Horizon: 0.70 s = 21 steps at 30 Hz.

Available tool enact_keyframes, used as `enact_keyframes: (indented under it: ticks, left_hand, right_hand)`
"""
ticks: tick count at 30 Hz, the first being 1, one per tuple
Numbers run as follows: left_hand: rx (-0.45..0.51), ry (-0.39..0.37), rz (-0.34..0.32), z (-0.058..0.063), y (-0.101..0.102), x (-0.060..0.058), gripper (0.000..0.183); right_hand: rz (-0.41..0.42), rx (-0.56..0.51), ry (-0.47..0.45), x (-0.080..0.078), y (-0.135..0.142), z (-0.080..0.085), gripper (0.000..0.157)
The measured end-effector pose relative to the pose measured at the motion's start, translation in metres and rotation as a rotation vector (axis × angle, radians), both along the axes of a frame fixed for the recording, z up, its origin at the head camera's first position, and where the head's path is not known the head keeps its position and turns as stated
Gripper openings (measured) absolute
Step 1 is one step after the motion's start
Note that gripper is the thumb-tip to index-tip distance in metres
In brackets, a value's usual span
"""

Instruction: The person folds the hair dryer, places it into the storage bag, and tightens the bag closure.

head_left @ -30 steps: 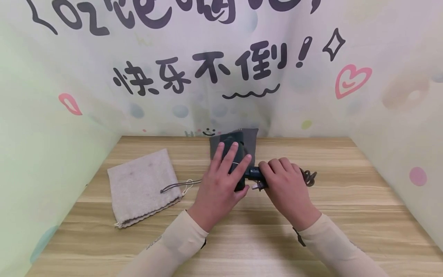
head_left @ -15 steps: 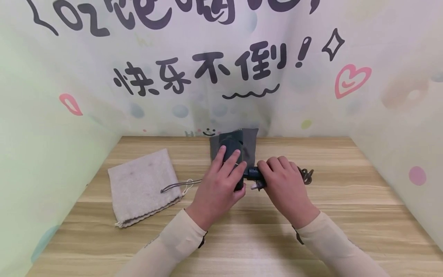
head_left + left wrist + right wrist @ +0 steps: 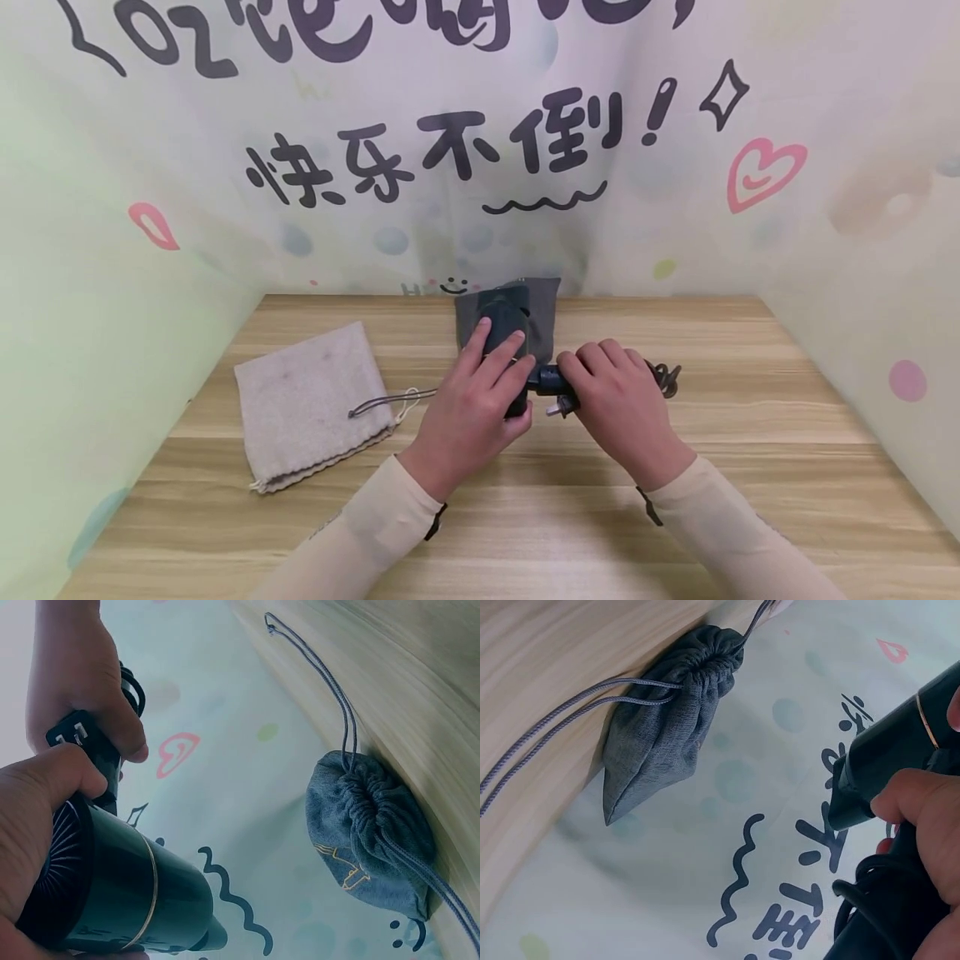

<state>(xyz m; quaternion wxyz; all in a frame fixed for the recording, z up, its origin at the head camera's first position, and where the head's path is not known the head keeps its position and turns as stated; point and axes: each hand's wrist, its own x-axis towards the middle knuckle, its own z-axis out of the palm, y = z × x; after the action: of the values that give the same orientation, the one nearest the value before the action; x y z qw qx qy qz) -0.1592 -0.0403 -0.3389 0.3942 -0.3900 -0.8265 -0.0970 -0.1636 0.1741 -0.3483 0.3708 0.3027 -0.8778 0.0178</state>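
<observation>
A dark green hair dryer point(image 3: 506, 321) with a thin gold ring is held above the table in both hands. My left hand point(image 3: 467, 417) grips its body from behind, thumb by the vented rear end in the left wrist view. My right hand point(image 3: 624, 417) grips the handle together with the bundled cord point(image 3: 885, 874). The two-pin plug point(image 3: 79, 731) sticks out beside the right hand's thumb, against the handle. Beyond the dryer stands a grey-blue drawstring pouch point(image 3: 367, 832), gathered at its mouth, partly hidden by the dryer in the head view.
A beige cloth bag point(image 3: 311, 400) with a white drawstring lies flat on the left of the wooden table point(image 3: 750, 467). The pouch's grey drawstring point(image 3: 390, 402) reaches over to it. A printed curtain point(image 3: 645, 242) rises directly behind the table's back edge.
My left hand has drawn back slightly toward me along the dryer's body, so more of its front shows. The right hand keeps its hold, and both bags stay put.
</observation>
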Motion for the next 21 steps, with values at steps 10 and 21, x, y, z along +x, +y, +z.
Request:
enact_keyframes:
  ticks: [10,21]
  left_hand:
    - [0.015,0.01,-0.046,0.0028,-0.0004,0.0001,0.037]
    - [0.016,0.035,-0.062,0.0001,-0.0031,0.0017,0.035]
  right_hand:
    - [0.066,0.002,-0.002,0.0001,0.0043,0.0011,0.028]
    - [0.129,0.015,0.016,-0.0021,0.0064,-0.001,0.036]
